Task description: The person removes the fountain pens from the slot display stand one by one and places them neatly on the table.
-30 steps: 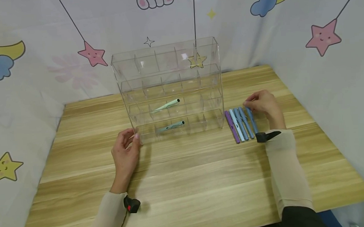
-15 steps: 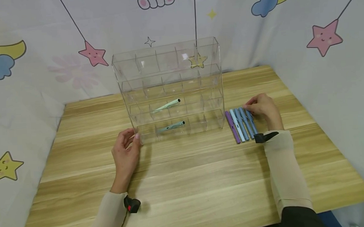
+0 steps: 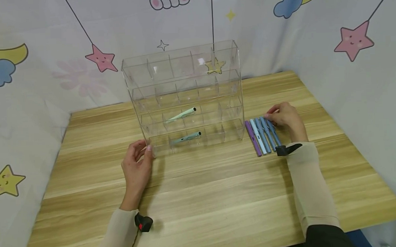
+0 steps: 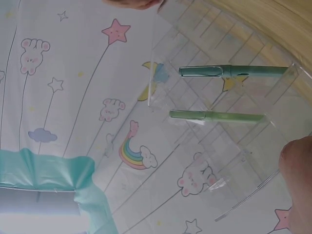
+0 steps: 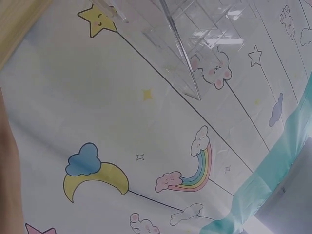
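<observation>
A clear acrylic organizer (image 3: 183, 83) with several tiers of compartments stands on the wooden table (image 3: 204, 197). A light green pen (image 3: 181, 115) lies in one tier and a teal pen (image 3: 186, 138) in the tier below; both also show as the teal pen (image 4: 229, 71) and the green pen (image 4: 214, 116). My left hand (image 3: 137, 166) holds the organizer's front-left corner, thumb against it. To the organizer's right lies a row of pens, a purple pen (image 3: 253, 137) leftmost and blue pens (image 3: 268, 135) beside it. My right hand (image 3: 284, 119) curls over the blue pens' far ends and pinches one.
A cartoon-printed cloth (image 3: 347, 58) with stars, moons and clouds hangs close behind and beside the table. Black trackers sit on the left wrist (image 3: 143, 222) and right wrist (image 3: 287, 149). The right wrist view shows only the organizer's corner (image 5: 180, 44) and the cloth.
My right hand has slid a little left and nearer over the far ends of the blue pens. The left hand, the organizer and the pens inside it have not moved.
</observation>
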Available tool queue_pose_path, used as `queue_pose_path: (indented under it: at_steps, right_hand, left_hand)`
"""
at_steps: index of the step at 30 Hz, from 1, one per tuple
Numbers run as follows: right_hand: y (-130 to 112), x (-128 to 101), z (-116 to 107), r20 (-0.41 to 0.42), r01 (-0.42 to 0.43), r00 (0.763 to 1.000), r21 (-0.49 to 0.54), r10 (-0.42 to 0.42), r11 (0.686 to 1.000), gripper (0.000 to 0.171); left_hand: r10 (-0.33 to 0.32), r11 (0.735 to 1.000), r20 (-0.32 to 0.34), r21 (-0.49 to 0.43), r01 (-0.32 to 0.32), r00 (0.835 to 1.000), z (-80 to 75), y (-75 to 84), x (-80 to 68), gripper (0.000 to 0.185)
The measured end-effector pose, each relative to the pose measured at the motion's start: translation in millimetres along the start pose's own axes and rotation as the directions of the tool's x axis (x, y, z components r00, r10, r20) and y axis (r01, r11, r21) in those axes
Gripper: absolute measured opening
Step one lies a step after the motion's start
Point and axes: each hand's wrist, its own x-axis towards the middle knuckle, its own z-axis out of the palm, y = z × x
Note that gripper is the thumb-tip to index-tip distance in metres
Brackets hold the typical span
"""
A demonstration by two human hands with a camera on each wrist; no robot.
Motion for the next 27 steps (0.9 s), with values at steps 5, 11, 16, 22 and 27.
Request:
queue_pose_path:
  at_steps: [5,11,16,22,27]
  right_hand:
    - [-14,-9,-6,-0.166,0.090,0.982,0.021,-0.086,0.996,0.035]
    - [-51,-28,-13,-0.298,0.208,0.936,0.048,-0.185,0.977,0.038]
    - [-81,-47,-13,-0.372,0.312,0.888,0.058,-0.269,0.948,0.032]
    - [-108,-65,-11,-0.408,0.459,0.819,0.041,-0.404,0.887,0.021]
    - [-124,-75,-2,-0.352,0.581,0.768,0.034,-0.535,0.813,0.014]
  left_hand:
    - [0.003,1.000,0.002,-0.001,-0.003,1.000,0.7,0.6,-0.3,0.028]
    - [0.001,0.999,0.006,-0.040,-0.001,1.000,0.5,1.3,-0.8,0.028]
    - [0.001,0.999,0.007,-0.039,-0.001,1.000,0.0,2.3,-0.8,0.028]
    - [-0.003,1.000,0.007,-0.026,0.003,1.000,0.2,3.8,-0.2,0.028]
    - [-0.006,1.000,0.004,-0.027,0.006,1.000,0.6,3.6,0.0,0.028]
